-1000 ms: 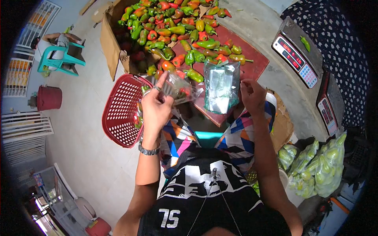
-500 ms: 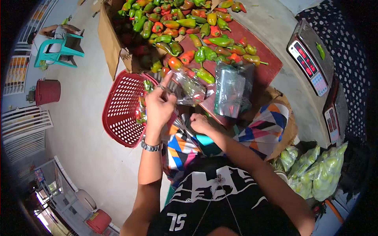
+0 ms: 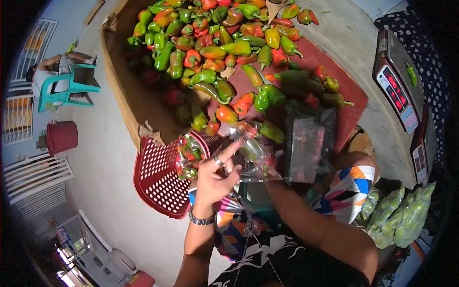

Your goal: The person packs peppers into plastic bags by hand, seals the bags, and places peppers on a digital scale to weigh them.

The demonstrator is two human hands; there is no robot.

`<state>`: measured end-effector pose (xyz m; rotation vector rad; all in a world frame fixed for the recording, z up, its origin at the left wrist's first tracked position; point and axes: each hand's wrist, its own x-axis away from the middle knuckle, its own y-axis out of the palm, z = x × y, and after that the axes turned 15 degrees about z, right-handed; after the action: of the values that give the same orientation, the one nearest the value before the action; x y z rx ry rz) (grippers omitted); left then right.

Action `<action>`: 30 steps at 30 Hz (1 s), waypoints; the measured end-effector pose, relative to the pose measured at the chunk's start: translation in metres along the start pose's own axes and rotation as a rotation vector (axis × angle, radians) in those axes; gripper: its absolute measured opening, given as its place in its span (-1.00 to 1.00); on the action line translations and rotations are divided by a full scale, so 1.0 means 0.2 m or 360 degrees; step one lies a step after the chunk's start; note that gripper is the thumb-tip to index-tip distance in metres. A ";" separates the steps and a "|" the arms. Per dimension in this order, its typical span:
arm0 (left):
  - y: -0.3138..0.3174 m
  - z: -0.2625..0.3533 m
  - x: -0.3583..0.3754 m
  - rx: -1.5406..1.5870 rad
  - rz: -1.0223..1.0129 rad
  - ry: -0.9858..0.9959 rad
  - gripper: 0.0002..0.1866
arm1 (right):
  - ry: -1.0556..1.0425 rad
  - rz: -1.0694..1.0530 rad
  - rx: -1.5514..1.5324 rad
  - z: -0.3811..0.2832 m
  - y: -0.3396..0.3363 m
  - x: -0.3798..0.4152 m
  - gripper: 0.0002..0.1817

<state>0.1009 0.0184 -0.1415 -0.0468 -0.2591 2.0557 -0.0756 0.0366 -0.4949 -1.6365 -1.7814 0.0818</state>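
Observation:
My left hand (image 3: 215, 179), with a watch at its wrist, pinches the edge of a clear plastic bag (image 3: 256, 155) with peppers in it. Its index finger stretches out along the bag. My right forearm (image 3: 299, 210) reaches in from the lower right; the hand at its end is in shadow behind the bag, its fingers hidden. Right of the bag lies a stack of clear plastic bags (image 3: 308, 148) on the red tabletop (image 3: 351, 103). Loose green and red peppers (image 3: 239, 47) spread beyond my hands. Bagged peppers (image 3: 188, 155) rest in the red basket (image 3: 155, 179) at the left.
A cardboard box (image 3: 122, 81) lies tipped at the left of the tabletop, peppers spilling from it. Digital scales (image 3: 397, 93) stand on the right, one bearing a green pepper (image 3: 411, 75). Full bags of green produce (image 3: 401, 220) sit below. A person (image 3: 52, 79) sits on a teal chair (image 3: 71, 86).
The view has shifted, so the peppers and basket appear closer and lower. My left hand still grips the bag; my right hand, visible before beside it, is now hidden behind it.

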 end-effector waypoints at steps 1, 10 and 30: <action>-0.01 -0.02 -0.01 0.0010 0.0010 -0.0001 -0.28 | 0.0021 -0.0002 0.0133 0.00 -0.01 0.03 -0.16; 0.00 -0.08 -0.05 0.0080 0.0038 -0.0054 -0.29 | 0.0108 -0.0028 0.0478 -0.01 -0.09 0.20 -0.24; 0.04 -0.10 -0.11 0.0157 0.0013 -0.0198 -0.30 | 0.0131 -0.0125 0.0622 -0.02 -0.14 0.31 -0.41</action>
<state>0.1078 0.0000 -0.1640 0.1411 -0.2341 2.0798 -0.0947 0.0843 -0.4496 -1.2723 -1.6424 0.3027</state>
